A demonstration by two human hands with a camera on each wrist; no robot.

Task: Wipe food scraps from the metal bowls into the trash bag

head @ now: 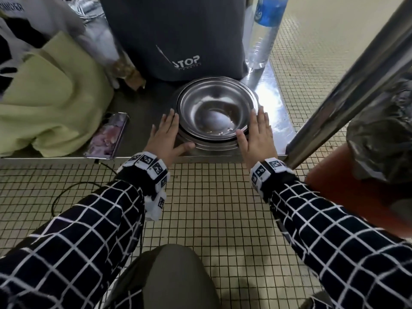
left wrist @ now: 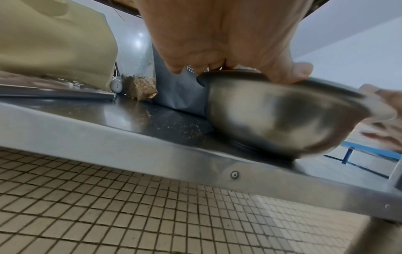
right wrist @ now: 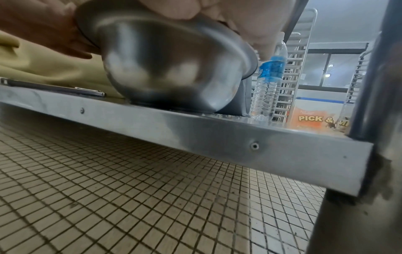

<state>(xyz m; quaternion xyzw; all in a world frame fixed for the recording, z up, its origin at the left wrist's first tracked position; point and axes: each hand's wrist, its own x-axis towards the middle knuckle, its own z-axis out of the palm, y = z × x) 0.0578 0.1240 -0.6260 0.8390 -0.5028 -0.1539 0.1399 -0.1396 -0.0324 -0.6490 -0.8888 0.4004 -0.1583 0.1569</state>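
A stack of metal bowls (head: pixel 215 112) stands on a low steel shelf (head: pixel 274 103). The top bowl holds a pale whitish patch (head: pixel 217 120); whether it is a scrap or a reflection I cannot tell. My left hand (head: pixel 166 134) lies flat against the stack's left side and my right hand (head: pixel 256 132) against its right, fingers straight. In the left wrist view my thumb (left wrist: pixel 300 72) touches the bowl (left wrist: pixel 272 113) at its rim. The right wrist view shows the bowl (right wrist: pixel 169 68) resting on the shelf. A dark trash bag (head: pixel 379 130) lines an orange bin (head: pixel 347 192) at the right.
A grey tote bag (head: pixel 176 36) stands right behind the bowls, a water bottle (head: pixel 263 32) beside it. A phone (head: pixel 109 134) and a yellow-green cloth (head: pixel 51 92) lie to the left. A steel leg (head: pixel 356 85) slants between bowls and bin. Crumbs (left wrist: pixel 178 128) dot the shelf.
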